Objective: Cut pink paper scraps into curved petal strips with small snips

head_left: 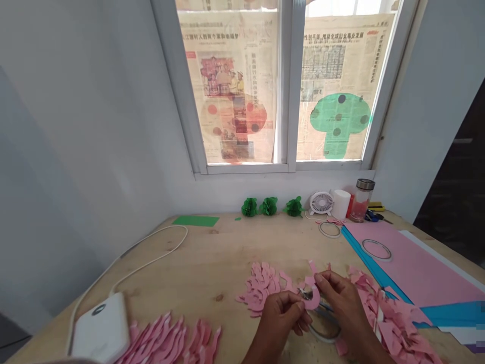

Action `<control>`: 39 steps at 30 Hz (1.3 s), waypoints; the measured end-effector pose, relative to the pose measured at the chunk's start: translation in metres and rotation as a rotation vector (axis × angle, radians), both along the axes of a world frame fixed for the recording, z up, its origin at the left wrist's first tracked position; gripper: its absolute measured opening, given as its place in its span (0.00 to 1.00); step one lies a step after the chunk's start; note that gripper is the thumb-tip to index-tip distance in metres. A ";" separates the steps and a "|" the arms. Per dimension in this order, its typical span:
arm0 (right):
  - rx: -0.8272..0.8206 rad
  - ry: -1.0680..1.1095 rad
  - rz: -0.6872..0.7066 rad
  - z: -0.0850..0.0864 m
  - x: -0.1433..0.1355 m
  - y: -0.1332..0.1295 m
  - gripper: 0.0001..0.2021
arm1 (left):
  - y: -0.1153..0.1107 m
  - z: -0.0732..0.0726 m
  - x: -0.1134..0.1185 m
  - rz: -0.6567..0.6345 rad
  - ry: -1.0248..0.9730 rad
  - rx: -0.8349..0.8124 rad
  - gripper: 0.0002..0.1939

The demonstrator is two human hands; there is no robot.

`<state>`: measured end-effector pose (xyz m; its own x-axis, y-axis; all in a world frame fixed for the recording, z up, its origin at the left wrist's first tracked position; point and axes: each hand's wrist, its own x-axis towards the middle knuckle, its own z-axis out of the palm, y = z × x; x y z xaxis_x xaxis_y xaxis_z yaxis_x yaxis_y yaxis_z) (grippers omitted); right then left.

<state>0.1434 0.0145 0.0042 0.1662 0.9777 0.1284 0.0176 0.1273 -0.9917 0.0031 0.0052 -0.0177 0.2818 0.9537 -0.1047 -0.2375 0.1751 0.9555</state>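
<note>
Both hands' grip [308,298] pinches a curled pink paper cutout [312,290].

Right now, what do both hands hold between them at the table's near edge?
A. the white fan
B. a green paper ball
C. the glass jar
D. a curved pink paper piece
D: the left hand and right hand pinch a curved pink paper piece between their fingertips; the green paper balls, white fan and glass jar stand untouched by the window wall.

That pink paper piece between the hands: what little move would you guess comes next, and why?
Probably a small turn of the pink paper piece by the right hand, so its curve meets the scissors. The left hand seems to hold small scissors at its edge, and cut pink shapes lie beside it.
</note>
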 end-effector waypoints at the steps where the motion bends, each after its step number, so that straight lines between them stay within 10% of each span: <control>1: 0.008 0.001 -0.004 0.000 -0.001 0.000 0.19 | 0.000 0.000 0.000 0.000 -0.002 0.001 0.19; 11: -0.044 0.012 -0.098 -0.004 0.000 0.003 0.20 | 0.007 -0.002 -0.004 0.222 -0.090 -0.017 0.20; 25: -0.134 0.458 0.206 0.001 0.000 -0.004 0.15 | -0.002 0.011 -0.002 0.349 -0.092 -0.006 0.12; 39: -0.181 0.256 0.242 0.002 -0.001 -0.004 0.12 | -0.006 0.014 0.002 0.218 -0.087 -0.060 0.11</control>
